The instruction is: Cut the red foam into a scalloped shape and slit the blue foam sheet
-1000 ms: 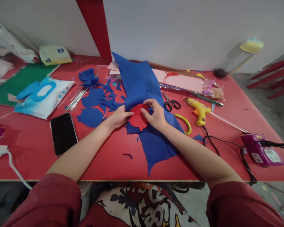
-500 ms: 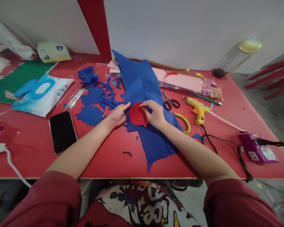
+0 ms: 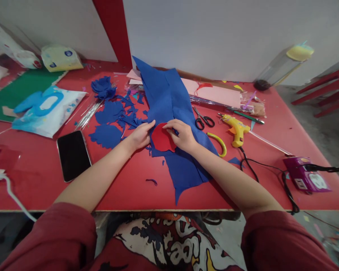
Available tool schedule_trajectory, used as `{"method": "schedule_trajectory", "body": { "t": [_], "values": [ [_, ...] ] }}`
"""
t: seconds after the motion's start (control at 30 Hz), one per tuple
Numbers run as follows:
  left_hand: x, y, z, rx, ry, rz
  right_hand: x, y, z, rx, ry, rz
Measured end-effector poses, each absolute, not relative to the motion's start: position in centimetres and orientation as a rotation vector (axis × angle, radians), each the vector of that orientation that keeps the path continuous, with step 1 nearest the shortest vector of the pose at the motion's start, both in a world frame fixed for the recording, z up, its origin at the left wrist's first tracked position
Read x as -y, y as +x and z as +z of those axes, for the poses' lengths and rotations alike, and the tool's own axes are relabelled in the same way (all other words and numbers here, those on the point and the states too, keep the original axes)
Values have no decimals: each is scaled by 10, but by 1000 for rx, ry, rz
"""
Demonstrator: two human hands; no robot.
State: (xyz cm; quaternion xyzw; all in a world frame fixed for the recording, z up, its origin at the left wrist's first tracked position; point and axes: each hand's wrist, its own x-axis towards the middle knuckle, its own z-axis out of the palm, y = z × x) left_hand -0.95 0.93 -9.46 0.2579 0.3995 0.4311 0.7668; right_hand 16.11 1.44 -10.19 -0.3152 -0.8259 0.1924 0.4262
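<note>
Red cutout [image 3: 160,140] over blue sheet [image 3: 161,101], right fingers [image 3: 175,123] pinching it, left fingers [image 3: 146,137] — hold unclear

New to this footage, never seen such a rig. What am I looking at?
There's no machine: a person works bare-handed. Every picture comes from one camera worn on their head, looking forward and down. The right hand holds a red cutout by its upper edge, over a blue sheet. The left hand is at that sheet's left edge. Around them on the red table lie blue cut pieces, a phone, scissors and a yellow glue gun.
</note>
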Motion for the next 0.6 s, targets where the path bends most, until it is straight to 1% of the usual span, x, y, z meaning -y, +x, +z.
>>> {"method": "schedule_trajectory", "body": {
  "t": [0.3,0.6],
  "values": [
    [-2,-9,-92,-755,859,946,-17,163,-104,2096,-751,433],
    [-3,-10,-97,-729,887,987,-18,163,-104,2118,-721,439]
  ]
}}
